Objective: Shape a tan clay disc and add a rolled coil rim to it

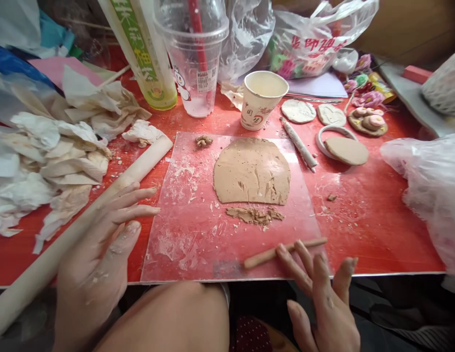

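Clay (251,168) slab's flat on the clear sheet (198,222), near edge straight, scraps (249,214) not cleared. Left hand (97,254) half-open by the roller (143,164), looks empty; right hand (325,298) loosely spread, fingertips on a thin rod (262,257).

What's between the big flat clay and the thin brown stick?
In the head view, crumbly clay scraps lie nearer the flat clay; then clear sheet reaches the stick.

Soft bright light, 1 pale glare patch on clear sheet (299,215), dim under red table (363,210), blurred, stretched edges
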{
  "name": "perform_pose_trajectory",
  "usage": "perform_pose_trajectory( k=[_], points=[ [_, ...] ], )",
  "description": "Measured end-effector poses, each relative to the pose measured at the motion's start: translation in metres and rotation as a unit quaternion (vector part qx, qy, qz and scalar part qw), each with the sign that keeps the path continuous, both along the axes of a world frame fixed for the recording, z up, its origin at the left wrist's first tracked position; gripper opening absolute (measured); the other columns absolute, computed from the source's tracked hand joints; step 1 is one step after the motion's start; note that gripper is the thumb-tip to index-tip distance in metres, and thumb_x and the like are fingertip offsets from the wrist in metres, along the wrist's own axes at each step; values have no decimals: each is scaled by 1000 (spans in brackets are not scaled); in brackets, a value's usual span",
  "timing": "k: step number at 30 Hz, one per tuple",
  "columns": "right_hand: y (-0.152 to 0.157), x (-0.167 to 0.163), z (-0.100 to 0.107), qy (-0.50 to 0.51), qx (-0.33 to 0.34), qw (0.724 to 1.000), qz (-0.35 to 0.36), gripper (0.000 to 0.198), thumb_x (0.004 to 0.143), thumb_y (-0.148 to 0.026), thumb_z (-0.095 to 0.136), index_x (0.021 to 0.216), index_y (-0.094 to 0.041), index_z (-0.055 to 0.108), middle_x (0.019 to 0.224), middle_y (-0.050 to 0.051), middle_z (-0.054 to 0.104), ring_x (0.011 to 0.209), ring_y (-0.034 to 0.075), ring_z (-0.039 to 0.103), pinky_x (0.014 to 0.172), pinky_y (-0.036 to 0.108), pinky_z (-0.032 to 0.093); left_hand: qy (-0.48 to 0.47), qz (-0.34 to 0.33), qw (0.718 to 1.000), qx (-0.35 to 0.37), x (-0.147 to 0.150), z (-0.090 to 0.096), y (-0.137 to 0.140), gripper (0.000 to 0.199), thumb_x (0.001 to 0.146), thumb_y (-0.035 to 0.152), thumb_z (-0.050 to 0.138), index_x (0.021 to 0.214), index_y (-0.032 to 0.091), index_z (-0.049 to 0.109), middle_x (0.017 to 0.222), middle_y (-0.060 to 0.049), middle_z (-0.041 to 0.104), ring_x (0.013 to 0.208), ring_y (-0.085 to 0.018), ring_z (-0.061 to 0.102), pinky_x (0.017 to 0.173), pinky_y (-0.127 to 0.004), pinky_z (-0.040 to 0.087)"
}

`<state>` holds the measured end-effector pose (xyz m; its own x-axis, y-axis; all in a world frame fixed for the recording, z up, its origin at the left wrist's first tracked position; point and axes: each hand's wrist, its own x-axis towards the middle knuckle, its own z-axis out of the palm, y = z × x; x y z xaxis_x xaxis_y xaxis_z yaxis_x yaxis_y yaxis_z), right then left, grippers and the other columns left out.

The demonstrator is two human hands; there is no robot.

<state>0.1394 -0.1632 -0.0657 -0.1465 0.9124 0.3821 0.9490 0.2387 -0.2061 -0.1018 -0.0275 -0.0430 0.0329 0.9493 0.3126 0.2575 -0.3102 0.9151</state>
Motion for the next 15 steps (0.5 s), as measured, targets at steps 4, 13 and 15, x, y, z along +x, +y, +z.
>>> perform_pose_trajectory(
  k=[4, 13, 15],
  points=[
    [-20, 6, -8, 41, 16, 999, -13, 68, 94, -22, 30, 139, 11, -8, 102, 14, 70, 135, 15, 24, 113, 48, 2, 11, 0, 1000, -2, -1, -4, 3, 16, 78, 18, 55, 84, 23, 69, 111, -4, 64, 121, -30, 48, 109, -57, 28],
    [17, 10, 7, -26, 30, 999, -31, 60, 96, -31, 32, 142, 2, 12, 114, 8, 65, 127, 21, 42, 114, 47, 2, 30, 7, 999, 18, -3, -5, 6, 15, 77, 23, 56, 85, 27, 69, 110, -1, 65, 120, -29, 50, 110, -53, 31],
    [14, 10, 5, -34, 34, 998, -26, 60, 96, -31, 28, 142, 3, 11, 112, 8, 66, 116, 23, 54, 113, 48, 4, 35, 5, 999, 34, -5, -9, 9, 17, 77, 25, 54, 83, 31, 69, 108, 3, 66, 118, -27, 52, 109, -51, 34]
  ],
)
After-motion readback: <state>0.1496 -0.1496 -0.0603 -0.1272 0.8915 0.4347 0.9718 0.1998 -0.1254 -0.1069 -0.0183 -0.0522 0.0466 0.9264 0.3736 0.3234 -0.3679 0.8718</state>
